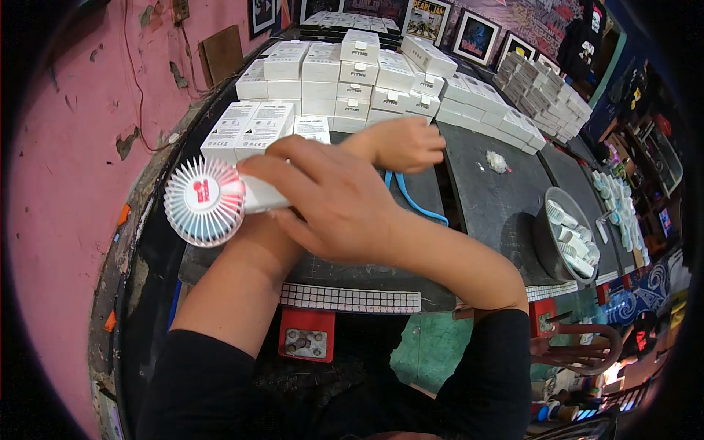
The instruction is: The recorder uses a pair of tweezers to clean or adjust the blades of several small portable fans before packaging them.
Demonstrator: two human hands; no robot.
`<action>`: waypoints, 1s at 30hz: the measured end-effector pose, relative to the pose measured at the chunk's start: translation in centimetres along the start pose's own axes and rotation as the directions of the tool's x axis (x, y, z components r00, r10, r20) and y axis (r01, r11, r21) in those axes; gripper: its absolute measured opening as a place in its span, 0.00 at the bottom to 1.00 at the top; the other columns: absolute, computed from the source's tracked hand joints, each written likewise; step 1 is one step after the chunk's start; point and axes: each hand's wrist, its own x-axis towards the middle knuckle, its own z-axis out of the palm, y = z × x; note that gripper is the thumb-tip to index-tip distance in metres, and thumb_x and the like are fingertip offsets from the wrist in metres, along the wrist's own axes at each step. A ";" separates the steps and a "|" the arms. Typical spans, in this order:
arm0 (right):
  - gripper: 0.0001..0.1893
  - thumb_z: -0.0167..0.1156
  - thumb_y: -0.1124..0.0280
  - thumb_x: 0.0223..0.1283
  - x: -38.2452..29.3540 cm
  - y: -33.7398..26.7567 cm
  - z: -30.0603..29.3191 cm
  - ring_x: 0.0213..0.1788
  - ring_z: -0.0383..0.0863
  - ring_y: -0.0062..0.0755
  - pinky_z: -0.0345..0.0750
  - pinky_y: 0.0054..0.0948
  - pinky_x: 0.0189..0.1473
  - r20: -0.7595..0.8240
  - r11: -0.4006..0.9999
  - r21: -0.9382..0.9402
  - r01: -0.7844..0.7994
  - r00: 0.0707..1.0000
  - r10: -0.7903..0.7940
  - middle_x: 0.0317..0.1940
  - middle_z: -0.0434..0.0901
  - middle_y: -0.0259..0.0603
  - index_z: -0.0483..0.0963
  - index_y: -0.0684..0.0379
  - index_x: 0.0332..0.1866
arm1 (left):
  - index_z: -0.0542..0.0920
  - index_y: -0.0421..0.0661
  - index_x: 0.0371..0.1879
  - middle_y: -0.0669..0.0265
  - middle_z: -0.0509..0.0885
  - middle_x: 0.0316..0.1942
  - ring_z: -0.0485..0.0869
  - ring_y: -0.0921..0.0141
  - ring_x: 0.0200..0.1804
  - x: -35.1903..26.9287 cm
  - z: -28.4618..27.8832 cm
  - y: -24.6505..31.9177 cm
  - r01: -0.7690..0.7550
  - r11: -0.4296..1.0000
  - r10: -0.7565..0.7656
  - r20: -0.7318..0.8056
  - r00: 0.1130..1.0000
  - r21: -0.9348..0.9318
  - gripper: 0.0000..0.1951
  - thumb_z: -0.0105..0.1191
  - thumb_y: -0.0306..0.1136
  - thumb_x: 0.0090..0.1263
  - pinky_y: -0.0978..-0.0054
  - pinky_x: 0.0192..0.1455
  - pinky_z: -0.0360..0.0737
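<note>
My right hand (335, 203) grips a white hand-held fan by its handle (263, 193). The round fan head (204, 201) points to the left, with a pink printed mark at its hub. Beneath my right wrist and palm my left forearm crosses, and my left hand (410, 144) reaches out beyond it, slightly blurred. Its fingers are curled, and whether they hold anything is hidden. Just below my left hand a blue cord (410, 199) lies on the dark tabletop (363, 272). White product boxes (263, 125) stand close behind both hands.
White boxes are stacked along the back (352, 82), with another stack (544, 96) farther right. A grey bowl (542, 242) holds several white fans. Crumpled clear plastic (497, 161) lies on the table. A gridded strip (352, 298) runs along the front edge; a pink wall (66, 192) borders the left.
</note>
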 end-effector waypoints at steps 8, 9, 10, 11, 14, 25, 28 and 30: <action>0.25 0.68 0.71 0.39 -0.3 2.5 -3.8 0.38 0.85 0.47 0.81 0.38 0.39 -0.290 0.999 -0.009 0.035 0.956 -0.036 0.42 0.87 0.41 0.82 0.58 0.51 | 0.80 0.53 0.62 0.56 0.81 0.64 0.80 0.54 0.66 -2.2 -5.4 -11.0 0.796 0.453 -0.727 -0.351 0.591 0.401 0.29 0.67 0.53 0.64 0.50 0.60 0.79; 0.25 0.69 0.71 0.38 -0.3 2.9 -4.4 0.37 0.84 0.46 0.80 0.37 0.37 -0.305 0.997 -0.041 0.069 0.949 -0.078 0.41 0.87 0.41 0.83 0.58 0.49 | 0.80 0.53 0.62 0.56 0.81 0.64 0.80 0.54 0.66 -1.5 -5.6 -11.6 0.790 0.469 -0.718 -0.351 0.601 0.395 0.29 0.67 0.53 0.64 0.50 0.60 0.79; 0.24 0.69 0.71 0.36 -0.4 3.2 -4.9 0.35 0.82 0.45 0.79 0.36 0.35 -0.333 0.994 -0.059 0.089 0.937 -0.104 0.39 0.86 0.41 0.83 0.58 0.47 | 0.77 0.51 0.65 0.55 0.81 0.63 0.82 0.54 0.64 -0.7 -5.8 -12.1 0.881 0.320 -0.888 -0.215 0.407 0.348 0.35 0.68 0.57 0.62 0.49 0.59 0.81; 0.24 0.69 0.71 0.36 -0.7 3.2 -5.2 0.35 0.82 0.45 0.79 0.36 0.35 -0.335 0.994 -0.075 0.082 0.937 -0.102 0.39 0.86 0.41 0.83 0.58 0.47 | 0.74 0.49 0.67 0.54 0.82 0.63 0.84 0.53 0.63 0.1 -5.9 -12.6 0.933 0.149 -0.982 -0.061 0.178 0.329 0.40 0.70 0.60 0.60 0.48 0.58 0.82; 0.24 0.70 0.70 0.34 -0.3 2.9 -5.4 0.34 0.81 0.45 0.78 0.36 0.34 -0.398 0.989 -0.096 0.111 0.907 -0.140 0.36 0.83 0.40 0.83 0.58 0.46 | 0.66 0.47 0.72 0.48 0.85 0.60 0.88 0.49 0.58 0.7 -6.4 -14.2 0.926 0.120 -0.990 0.113 0.084 0.357 0.47 0.71 0.60 0.57 0.50 0.54 0.87; 0.26 0.71 0.66 0.40 1.0 1.1 -4.5 0.36 0.78 0.40 0.74 0.36 0.37 -0.326 0.974 -0.218 0.060 0.936 -0.131 0.36 0.76 0.37 0.81 0.55 0.51 | 0.66 0.49 0.70 0.51 0.80 0.54 0.80 0.48 0.61 2.0 -7.9 -13.1 0.873 0.486 -0.650 -0.685 0.327 -0.044 0.47 0.76 0.37 0.48 0.52 0.61 0.79; 0.22 0.69 0.67 0.47 1.9 0.9 -4.3 0.42 0.80 0.40 0.75 0.35 0.43 -0.140 0.966 -0.240 0.093 0.982 -0.129 0.38 0.77 0.37 0.79 0.56 0.52 | 0.67 0.45 0.69 0.50 0.83 0.57 0.84 0.52 0.58 4.2 -8.2 -11.0 0.780 0.525 -0.679 -0.720 0.142 -0.341 0.47 0.78 0.36 0.47 0.55 0.64 0.79; 0.14 0.63 0.71 0.56 3.1 0.2 -3.9 0.46 0.80 0.38 0.76 0.37 0.46 0.034 0.974 -0.165 0.153 0.988 -0.150 0.38 0.77 0.36 0.77 0.58 0.49 | 0.70 0.43 0.70 0.53 0.85 0.58 0.85 0.59 0.60 3.7 -9.3 -9.9 0.681 0.591 -0.692 -0.705 0.154 -0.432 0.48 0.82 0.37 0.47 0.63 0.66 0.80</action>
